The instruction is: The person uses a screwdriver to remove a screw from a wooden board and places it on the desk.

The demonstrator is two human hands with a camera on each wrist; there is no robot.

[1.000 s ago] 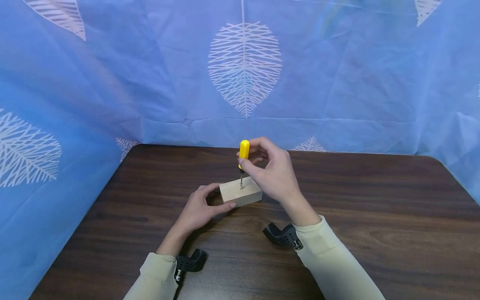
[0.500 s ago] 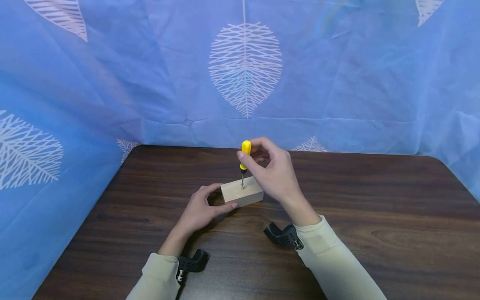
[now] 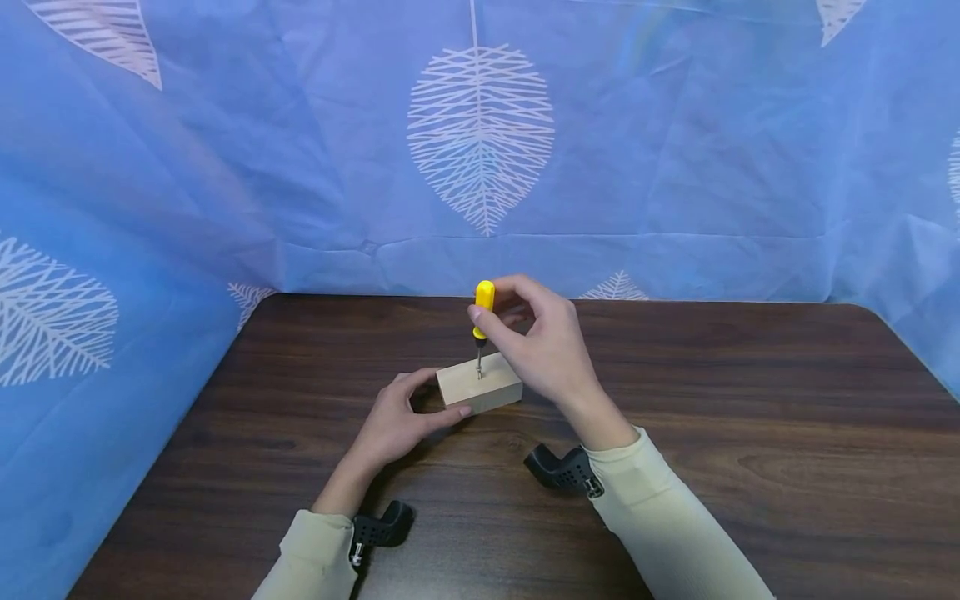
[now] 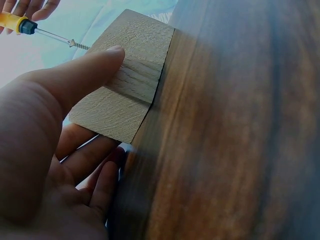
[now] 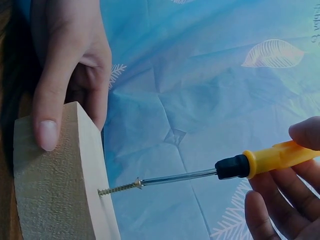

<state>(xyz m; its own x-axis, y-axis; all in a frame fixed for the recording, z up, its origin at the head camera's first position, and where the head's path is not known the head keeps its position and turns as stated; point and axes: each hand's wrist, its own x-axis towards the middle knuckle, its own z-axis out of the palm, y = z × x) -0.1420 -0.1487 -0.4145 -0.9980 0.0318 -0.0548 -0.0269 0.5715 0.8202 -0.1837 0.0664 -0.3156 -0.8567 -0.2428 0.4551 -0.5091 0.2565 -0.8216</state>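
Note:
A pale wooden block (image 3: pixel 487 388) lies on the table, and a screw (image 5: pixel 120 189) stands in its top face with much of its thread showing. My left hand (image 3: pixel 397 421) holds the block's left end, thumb on the near side and fingers behind. In my right hand (image 3: pixel 551 342) is a yellow screwdriver (image 3: pixel 484 298) with a black collar, pinched by the handle between thumb and fingers. Its metal shaft (image 5: pixel 180 176) points down, the tip meeting the screw head. The left wrist view shows the screw (image 4: pixel 79 45) and the block (image 4: pixel 135 55) from the side.
The dark wood table (image 3: pixel 735 417) spreads out around the hands. Behind and to the left hangs a blue cloth (image 3: pixel 337 150) with white leaf prints. Black wrist mounts (image 3: pixel 558 468) jut from both sleeves, close above the table.
The right thumb has shifted up along the screwdriver handle. The block and left hand hold their place on the table; the whole head view has shifted slightly.

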